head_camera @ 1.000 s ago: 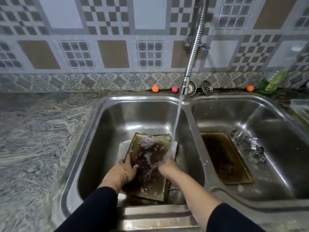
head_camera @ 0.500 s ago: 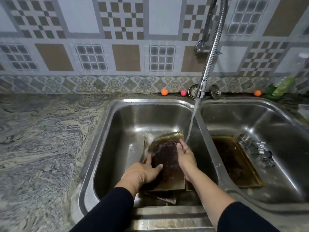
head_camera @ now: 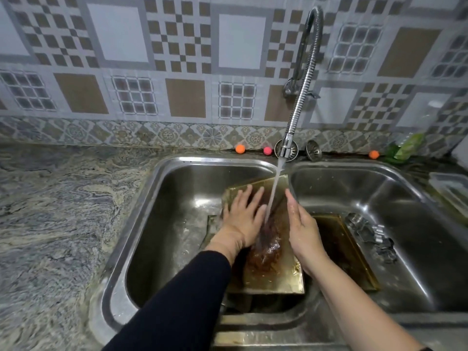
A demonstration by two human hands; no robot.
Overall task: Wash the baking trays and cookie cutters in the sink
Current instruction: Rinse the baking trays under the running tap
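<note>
A greasy gold baking tray (head_camera: 274, 271) leans tilted in the left sink basin (head_camera: 162, 224), its far end raised against the divider. Water from the tap (head_camera: 286, 148) runs down onto it. My left hand (head_camera: 243, 219) lies flat on the tray's upper left part, fingers spread. My right hand (head_camera: 302, 229) is held edge-on along the tray's right side, fingers straight; whether it grips the rim is unclear. Another tray (head_camera: 210, 224) lies flat beneath. A second dirty tray (head_camera: 342, 249) rests in the right basin (head_camera: 417, 224), with several metal cookie cutters (head_camera: 369, 234) beside it.
Two sink strainers (head_camera: 313, 149) stand on the ledge behind the tap, with small orange and pink balls (head_camera: 240, 149) along it. A green packet (head_camera: 407, 148) lies at the back right. A clear container (head_camera: 450, 188) sits right of the sink. Marbled countertop (head_camera: 63, 211) spreads to the left.
The tray has been raised and moved toward the tap, so the stream now hits it. My left hand slid from its lower edge up its face; my right hand moved along its right side.
</note>
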